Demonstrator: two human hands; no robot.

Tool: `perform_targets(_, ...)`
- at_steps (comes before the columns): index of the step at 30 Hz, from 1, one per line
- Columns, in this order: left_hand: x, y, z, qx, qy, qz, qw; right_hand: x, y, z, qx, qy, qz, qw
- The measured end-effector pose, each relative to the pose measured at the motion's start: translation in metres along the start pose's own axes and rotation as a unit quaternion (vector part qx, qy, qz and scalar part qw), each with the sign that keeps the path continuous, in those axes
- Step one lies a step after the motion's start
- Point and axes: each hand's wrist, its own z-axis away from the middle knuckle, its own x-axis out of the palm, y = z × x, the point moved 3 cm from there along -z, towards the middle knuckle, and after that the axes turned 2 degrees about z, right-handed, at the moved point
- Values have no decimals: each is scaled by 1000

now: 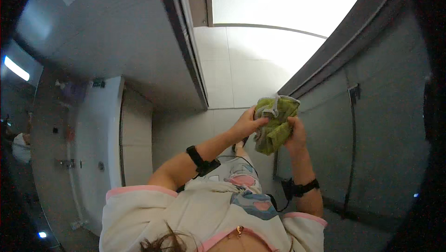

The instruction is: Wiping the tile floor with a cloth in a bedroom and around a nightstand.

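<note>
A folded green cloth (273,137) with pale grey edging is held up in front of me. My left hand (249,125) grips its left side, the thumb lying across the front. On the opposite side my right hand (296,135) holds the cloth with its thumb near the edge. A grey strip of the trim (275,107) loops over the upper part. The fingers behind the cloth are hidden. Black bands with small boxes are strapped on my left arm (203,161) and my right arm (300,188).
Ahead lies a doorway with a pale tiled floor (230,74) beyond it. A grey door or panel (139,32) stands at the left and a dark panel with a long vertical handle (352,140) at the right. A white bathtub (95,140) is at far left.
</note>
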Motion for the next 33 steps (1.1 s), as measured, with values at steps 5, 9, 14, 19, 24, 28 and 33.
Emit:
perform_targets(5,-42,34,-81,-56,54,25,997,-18,-18,-106,-15,-44,-2,999)
perform_targets(9,-107,39,-156,-33,113,31,993,-34,-3,-195,-28,97,191,976)
perform_targets(14,-160,68,-228,50,119,-21,991,-23,12,-285,-50,76,223,971)
perform_targets(19,-217,59,-322,84,45,-162,982,-20,53,-396,-23,-2,195,980)
perform_targets(24,-236,55,-447,122,-143,-437,880,-35,53,-526,-17,69,77,994)
perform_targets(28,-232,63,-519,180,-204,-477,836,-45,20,-582,-53,113,-19,992)
perform_targets(33,-191,98,-591,230,-298,-459,805,-52,-44,-611,-145,157,-103,971)
